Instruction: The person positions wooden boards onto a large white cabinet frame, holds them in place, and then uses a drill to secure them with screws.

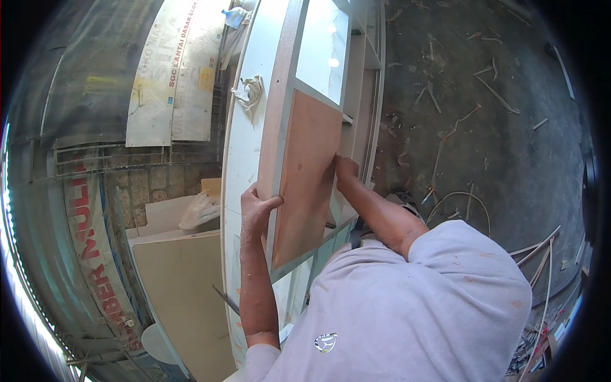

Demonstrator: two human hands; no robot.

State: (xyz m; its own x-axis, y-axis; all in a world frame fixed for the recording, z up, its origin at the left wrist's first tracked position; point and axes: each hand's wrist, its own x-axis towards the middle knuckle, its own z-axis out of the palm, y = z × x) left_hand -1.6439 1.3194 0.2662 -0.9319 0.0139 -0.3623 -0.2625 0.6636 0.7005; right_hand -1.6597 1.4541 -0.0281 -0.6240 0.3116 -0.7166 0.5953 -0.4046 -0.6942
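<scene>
Head view: nearest is the person's pale shirt [414, 305], then the left hand [256, 209], thumb stretched over a pale rail [274, 223] of a long frame; whether its partly hidden fingers pinch the rail cannot be told. The right hand [347, 169] sits curled at the brown panel's [309, 172] right edge, its fingertips hidden, their grip unclear. That panel lies against the frame, between both hands. Beyond, a bundled white cord [249, 93] rests left of the frame; thin scraps [498, 94] litter the grey floor [458, 70].

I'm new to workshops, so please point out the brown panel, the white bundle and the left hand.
Brown panel [308, 175]: head view, middle of its flat face.
White bundle [250, 92]: head view, its tangled middle.
Left hand [255, 207]: head view, back of the hand.
</scene>
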